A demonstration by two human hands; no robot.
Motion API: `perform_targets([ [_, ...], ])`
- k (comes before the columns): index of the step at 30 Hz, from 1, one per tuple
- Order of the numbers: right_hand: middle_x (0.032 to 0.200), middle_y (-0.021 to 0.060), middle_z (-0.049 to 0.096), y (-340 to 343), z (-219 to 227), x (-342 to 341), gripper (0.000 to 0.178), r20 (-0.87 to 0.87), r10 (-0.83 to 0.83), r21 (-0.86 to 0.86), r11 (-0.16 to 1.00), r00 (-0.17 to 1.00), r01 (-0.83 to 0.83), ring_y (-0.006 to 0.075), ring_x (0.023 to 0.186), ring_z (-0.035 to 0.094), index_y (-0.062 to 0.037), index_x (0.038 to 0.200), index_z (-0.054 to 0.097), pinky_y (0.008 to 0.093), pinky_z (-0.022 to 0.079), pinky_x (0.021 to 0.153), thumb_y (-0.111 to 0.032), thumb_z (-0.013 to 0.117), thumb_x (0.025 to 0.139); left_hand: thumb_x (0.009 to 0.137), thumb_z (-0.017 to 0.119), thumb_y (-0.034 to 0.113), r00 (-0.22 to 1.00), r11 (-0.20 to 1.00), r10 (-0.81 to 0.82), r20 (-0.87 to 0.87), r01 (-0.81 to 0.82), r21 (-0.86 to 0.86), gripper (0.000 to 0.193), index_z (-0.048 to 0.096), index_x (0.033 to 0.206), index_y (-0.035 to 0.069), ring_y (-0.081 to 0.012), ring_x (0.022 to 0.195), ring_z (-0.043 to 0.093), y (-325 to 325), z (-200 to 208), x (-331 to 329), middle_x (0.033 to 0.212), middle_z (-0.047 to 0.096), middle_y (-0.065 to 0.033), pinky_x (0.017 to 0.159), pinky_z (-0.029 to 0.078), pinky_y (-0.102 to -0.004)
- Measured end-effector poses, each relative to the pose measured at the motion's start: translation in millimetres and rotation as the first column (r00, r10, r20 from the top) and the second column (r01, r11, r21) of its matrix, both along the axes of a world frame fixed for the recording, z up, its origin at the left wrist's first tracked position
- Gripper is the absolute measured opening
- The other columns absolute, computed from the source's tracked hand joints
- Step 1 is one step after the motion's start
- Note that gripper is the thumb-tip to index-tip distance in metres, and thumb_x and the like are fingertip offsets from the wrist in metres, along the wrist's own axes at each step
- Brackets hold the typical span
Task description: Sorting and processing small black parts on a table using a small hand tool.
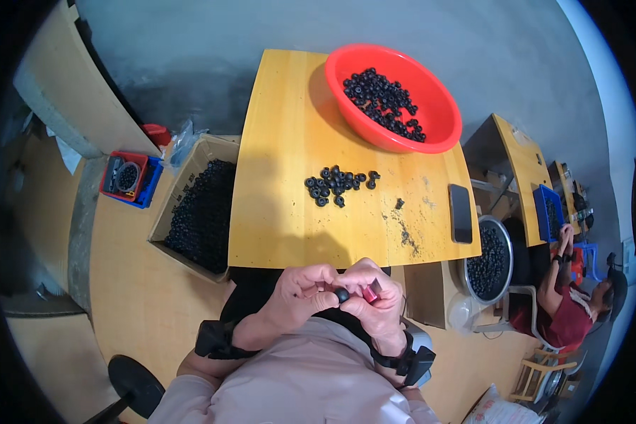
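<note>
Close to my body, just off the table's near edge, my left hand (302, 291) pinches a small round black part (342, 294) between thumb and fingers. My right hand (379, 308) is closed beside it, its thumb near the same part. In the right hand is a small red object (371, 292); its kind is mostly hidden by the fingers. A loose cluster of similar black parts (336, 181) lies on the wooden table (275, 141) beyond my hands. Farther back, a red basin (438, 113) holds many more.
Left of the table stands a cardboard box (164, 225) full of black parts. On the table's right are a phone (461, 214) and dark crumbs (405, 237). A metal bowl (507, 274) of parts sits to the right. Beyond it another person (569, 314) works at a blue tray (548, 213).
</note>
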State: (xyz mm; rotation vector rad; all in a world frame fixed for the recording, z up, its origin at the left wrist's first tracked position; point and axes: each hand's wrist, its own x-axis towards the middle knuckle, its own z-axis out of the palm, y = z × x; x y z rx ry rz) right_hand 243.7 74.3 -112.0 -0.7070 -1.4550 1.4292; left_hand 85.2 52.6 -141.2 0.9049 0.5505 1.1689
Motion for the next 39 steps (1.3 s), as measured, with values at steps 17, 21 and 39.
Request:
perform_targets([
  [17,0.075,0.004,0.054,-6.0,-3.3,23.5,0.01,-0.085,-0.031,-0.101,0.995,0.996,0.022,0.0093,0.064,0.048,0.0007,0.084,0.064,0.0212,0.036,0.057,0.001,0.064,0.074,0.079,0.064,0.008,0.974,0.969,-0.084,0.209,0.129,-0.211,0.013,0.058,0.088,0.001,-0.0036,0.069,0.047,-4.0,-0.4,29.2,0.077,0.053,0.0026,0.06,0.038,-0.017],
  [21,0.073,0.0029,0.049,-12.5,2.7,28.3,0.015,-0.168,-0.115,-0.23,0.97,0.979,0.075,0.0083,0.065,0.042,0.0019,0.086,0.061,0.0222,0.033,0.06,-0.009,0.062,0.077,0.079,0.066,0.014,0.981,0.967,-0.076,0.179,0.116,-0.226,0.017,0.057,0.084,0.001,-0.0071,0.066,0.048,-3.5,-0.6,32.9,0.073,0.054,-0.0006,0.06,0.038,-0.0196],
  [39,0.073,0.0028,0.049,-14.7,-3.7,37.1,0.019,-0.013,-0.105,-0.065,0.992,0.994,0.104,0.0081,0.061,0.045,0.0024,0.097,0.055,0.0203,0.035,0.056,-0.012,0.058,0.084,0.078,0.067,0.02,0.967,0.956,-0.112,0.23,0.168,-0.242,0.023,0.057,0.084,0.0,-0.0079,0.066,0.048,-4.3,-0.9,37.4,0.072,0.053,-0.0009,0.06,0.037,-0.0208],
])
